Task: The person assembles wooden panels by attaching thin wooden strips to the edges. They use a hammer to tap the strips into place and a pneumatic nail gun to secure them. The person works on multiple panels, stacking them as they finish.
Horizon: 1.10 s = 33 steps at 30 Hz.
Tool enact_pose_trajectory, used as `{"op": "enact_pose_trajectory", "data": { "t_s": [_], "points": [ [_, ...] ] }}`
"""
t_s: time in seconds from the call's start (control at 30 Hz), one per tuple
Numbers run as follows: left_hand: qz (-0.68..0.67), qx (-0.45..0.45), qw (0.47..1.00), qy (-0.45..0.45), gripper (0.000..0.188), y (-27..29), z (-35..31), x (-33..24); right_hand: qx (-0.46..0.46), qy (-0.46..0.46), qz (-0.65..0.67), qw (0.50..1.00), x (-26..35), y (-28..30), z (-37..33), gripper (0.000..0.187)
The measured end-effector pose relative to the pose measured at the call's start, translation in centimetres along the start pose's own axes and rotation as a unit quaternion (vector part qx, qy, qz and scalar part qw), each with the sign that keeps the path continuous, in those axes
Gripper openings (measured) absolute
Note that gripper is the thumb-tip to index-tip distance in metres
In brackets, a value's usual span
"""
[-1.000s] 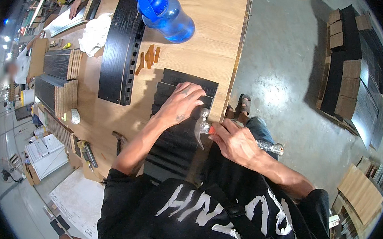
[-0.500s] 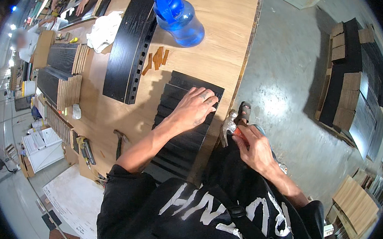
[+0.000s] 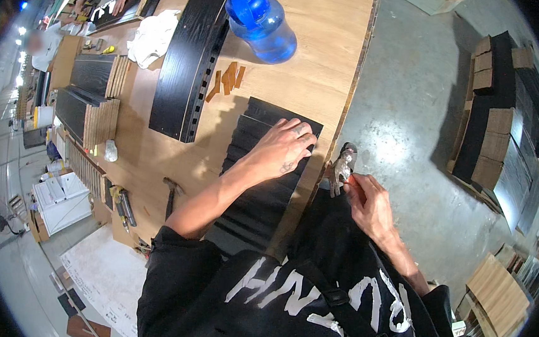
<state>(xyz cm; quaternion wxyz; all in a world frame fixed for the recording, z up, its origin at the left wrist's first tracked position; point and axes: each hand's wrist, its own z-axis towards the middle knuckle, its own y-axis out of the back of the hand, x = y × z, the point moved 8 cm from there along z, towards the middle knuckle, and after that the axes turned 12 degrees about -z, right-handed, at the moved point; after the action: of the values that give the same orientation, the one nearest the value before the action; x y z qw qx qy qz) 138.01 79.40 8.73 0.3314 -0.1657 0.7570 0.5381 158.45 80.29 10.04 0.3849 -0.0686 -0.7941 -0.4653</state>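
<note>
My right hand is closed round the orange-red grip of a claw hammer. The hammer's metal head hangs just past the table's right edge. My left hand rests on the far right part of a stack of black boards, laid in overlapping steps. Its fingers are bent and pressed together near the top board's end; what they pinch, if anything, is hidden under them. Several thin brown strips lie on the table beyond the stack.
A blue water bottle stands behind the strips. Left of it lies a long black beam with a notched edge. A second hammer lies by my left forearm. Stacked boards line the far left; a co-worker's hand shows at top left.
My right hand has carried the hammer a little right and away from me, and its head has turned. The left hand stays over the same end of the boards. The view has shifted slightly.
</note>
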Motion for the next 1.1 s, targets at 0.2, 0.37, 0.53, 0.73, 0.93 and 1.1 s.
{"op": "enact_pose_trajectory", "data": {
  "t_s": [0.2,0.37,0.53,0.73,0.93,1.1],
  "points": [
    [0.018,-0.004,1.0,0.008,0.025,-0.1,0.0,0.0,-0.004,-0.004,-0.002,1.0,-0.3,0.1,0.0,0.024],
    [0.009,-0.024,0.999,0.019,0.026,0.4,-0.3,-0.1,-0.001,-0.009,-0.002,1.0,-0.5,0.2,-0.1,0.024],
    [0.016,-0.019,0.999,0.042,0.031,1.2,-1.5,2.5,-0.006,-0.016,0.003,1.0,-0.5,0.4,-0.2,0.024],
    [0.077,-0.035,0.989,0.124,0.036,7.3,-6.0,9.3,-0.017,-0.053,0.007,0.998,-1.2,1.1,-0.8,0.024],
    [0.016,-0.046,0.99,0.13,0.036,8.0,-6.1,9.9,-0.037,-0.027,-0.004,0.999,-1.4,0.9,-0.9,0.027],
    [0.011,-0.069,0.983,0.172,0.037,7.6,-6.9,10.4,-0.039,-0.018,0.006,0.999,-1.0,0.8,-1.0,0.03]
  ]
}}
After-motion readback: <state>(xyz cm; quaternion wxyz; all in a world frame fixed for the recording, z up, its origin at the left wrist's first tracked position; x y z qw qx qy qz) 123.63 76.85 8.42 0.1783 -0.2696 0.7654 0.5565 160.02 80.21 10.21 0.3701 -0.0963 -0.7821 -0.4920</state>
